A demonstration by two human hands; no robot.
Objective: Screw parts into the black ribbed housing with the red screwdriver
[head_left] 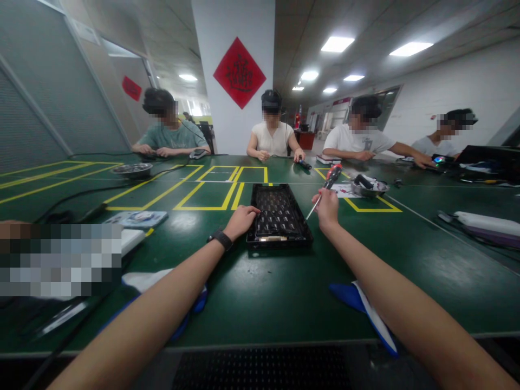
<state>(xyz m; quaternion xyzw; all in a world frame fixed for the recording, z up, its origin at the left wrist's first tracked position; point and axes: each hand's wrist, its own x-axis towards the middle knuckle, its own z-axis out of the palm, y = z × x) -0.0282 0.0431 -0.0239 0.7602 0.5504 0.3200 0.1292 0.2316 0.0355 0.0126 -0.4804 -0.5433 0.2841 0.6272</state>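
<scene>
A black rectangular tray-like case (278, 214) lies on the green table in front of me, with rows of small shiny parts inside. At its left edge rests my left hand (242, 219), fingers together and reaching over the rim; whatever they may pinch is too small to make out. Right of the case, my right hand (326, 207) grips a screwdriver (333, 176) with a red and black handle. The handle points up and away, and the metal shaft slants down to the case's right side.
Metal bowls (133, 170) (369, 186) stand at the left and right. Blue and white gloves (376, 314) lie near my forearms. A light blue box (138, 219) and cables are on the left. Several people sit across the table (260, 314).
</scene>
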